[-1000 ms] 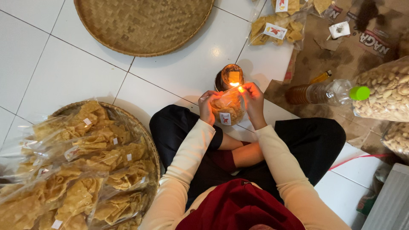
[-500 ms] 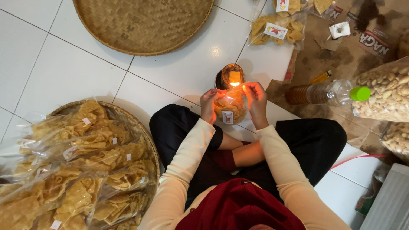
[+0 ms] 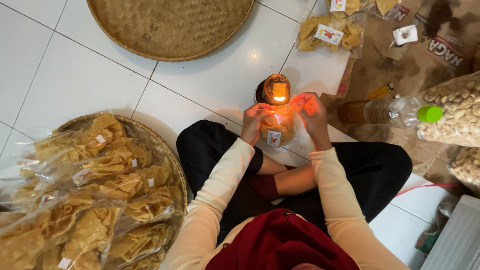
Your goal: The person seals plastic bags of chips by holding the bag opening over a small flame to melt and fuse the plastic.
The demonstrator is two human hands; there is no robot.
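Observation:
I sit cross-legged on a white tiled floor. My left hand (image 3: 256,121) and my right hand (image 3: 311,111) grip the top edge of a small clear plastic bag of yellow chips (image 3: 278,131) from either side. The bag's top is held right by the flame of a small lit oil lamp (image 3: 276,91) standing on the floor just beyond my hands. The flame lights my fingers orange. A small label sits low on the bag.
A round woven tray (image 3: 165,150) at my left holds several sealed chip bags. An empty woven tray (image 3: 170,25) lies ahead. At the right are a plastic bottle with a green cap (image 3: 390,111), bags of nuts (image 3: 457,112), more chip bags (image 3: 327,32) and cardboard.
Both hands shifted the bag's top slightly along the flame; my right hand moved a little right. Nothing else moved.

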